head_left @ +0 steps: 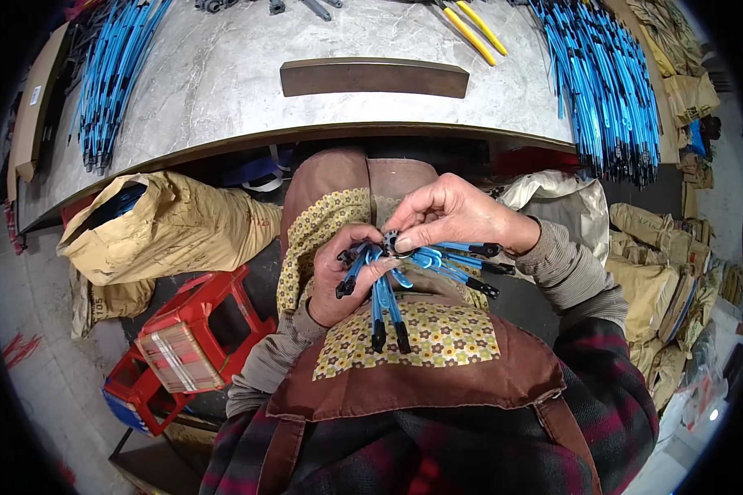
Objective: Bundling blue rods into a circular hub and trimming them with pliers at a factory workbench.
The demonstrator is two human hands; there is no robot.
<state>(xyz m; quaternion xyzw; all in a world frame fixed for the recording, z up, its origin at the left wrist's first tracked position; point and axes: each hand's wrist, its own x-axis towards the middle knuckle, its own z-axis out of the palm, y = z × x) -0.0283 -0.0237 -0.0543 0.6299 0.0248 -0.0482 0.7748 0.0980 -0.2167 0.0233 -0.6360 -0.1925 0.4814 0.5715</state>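
Observation:
Above my lap, my left hand [338,276] is closed round a spread of thin blue rods [384,301] with black tips. They fan out to the left, right and toward me. Where they meet is a small black toothed round hub [390,239], and the left thumb lies just below it. My right hand [458,216] comes in from the right, its thumb and fingertips pinched at the hub. Whether a separate small piece sits between those fingertips is hidden. Under both hands lies my brown apron [421,388] with a yellow flowered panel.
Ahead stands a grey marbled table [215,91] bearing a dark brown bar [376,78], yellow-handled pliers [475,33] and blue rod piles at left [115,82] and right [607,99]. A tan sack [182,227] and red stools [194,346] are on my left; a white sack [557,202] is right.

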